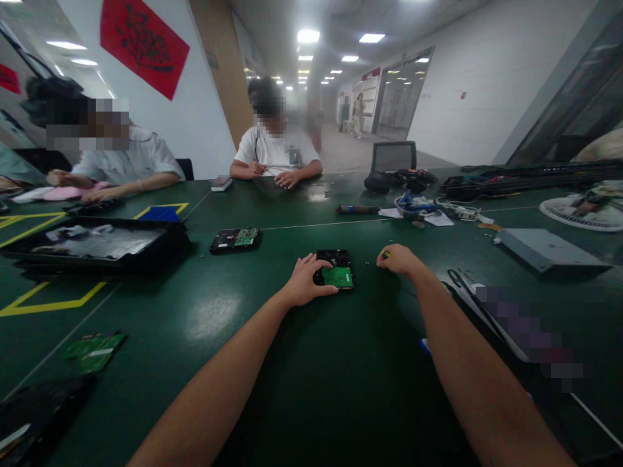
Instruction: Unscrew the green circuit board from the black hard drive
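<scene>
A black hard drive (335, 267) with a green circuit board on top lies on the dark green table (302, 376), straight ahead of me. My left hand (305, 280) grips the drive's left edge, thumb along its near side. My right hand (396, 258) rests on the table just right of the drive, fingers curled around a small tool with a yellow tip; only the tip shows.
Another hard drive (236, 239) lies farther left, beside a black tray (92, 245). A loose green board (93, 351) sits near left. A grey box (545, 249), cables (418, 206) and a screwdriver (357, 209) lie to the right. Two people sit across the table.
</scene>
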Available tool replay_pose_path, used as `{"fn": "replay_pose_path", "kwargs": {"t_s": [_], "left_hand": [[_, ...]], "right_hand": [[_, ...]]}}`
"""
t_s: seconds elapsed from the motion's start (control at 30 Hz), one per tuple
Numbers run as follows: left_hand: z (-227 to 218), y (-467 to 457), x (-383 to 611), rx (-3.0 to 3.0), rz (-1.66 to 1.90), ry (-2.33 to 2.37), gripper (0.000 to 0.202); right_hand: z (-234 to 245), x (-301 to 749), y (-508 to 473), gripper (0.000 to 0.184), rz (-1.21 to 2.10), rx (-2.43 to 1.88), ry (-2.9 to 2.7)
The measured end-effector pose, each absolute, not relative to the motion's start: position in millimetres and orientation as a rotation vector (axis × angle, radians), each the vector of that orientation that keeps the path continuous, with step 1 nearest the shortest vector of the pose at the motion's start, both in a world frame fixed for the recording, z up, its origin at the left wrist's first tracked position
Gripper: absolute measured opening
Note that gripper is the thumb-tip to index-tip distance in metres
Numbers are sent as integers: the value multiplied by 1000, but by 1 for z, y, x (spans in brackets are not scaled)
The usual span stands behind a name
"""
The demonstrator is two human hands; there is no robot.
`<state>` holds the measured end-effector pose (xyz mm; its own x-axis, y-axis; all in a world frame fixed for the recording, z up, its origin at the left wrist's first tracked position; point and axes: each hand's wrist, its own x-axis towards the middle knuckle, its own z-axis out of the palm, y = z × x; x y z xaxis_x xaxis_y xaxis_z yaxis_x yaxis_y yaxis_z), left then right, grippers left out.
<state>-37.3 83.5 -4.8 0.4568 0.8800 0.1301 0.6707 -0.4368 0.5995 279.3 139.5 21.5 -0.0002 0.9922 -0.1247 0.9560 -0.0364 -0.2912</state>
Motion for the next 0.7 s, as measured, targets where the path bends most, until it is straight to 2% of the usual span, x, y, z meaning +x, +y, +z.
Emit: {"fn": "replay_pose_path", "kwargs": {"t_s": [0.7], "left_hand": [[-7, 84, -37, 2271, 601, 1306, 69]], "right_hand": [[18, 269, 139, 14, 445, -2075, -2068]]}}
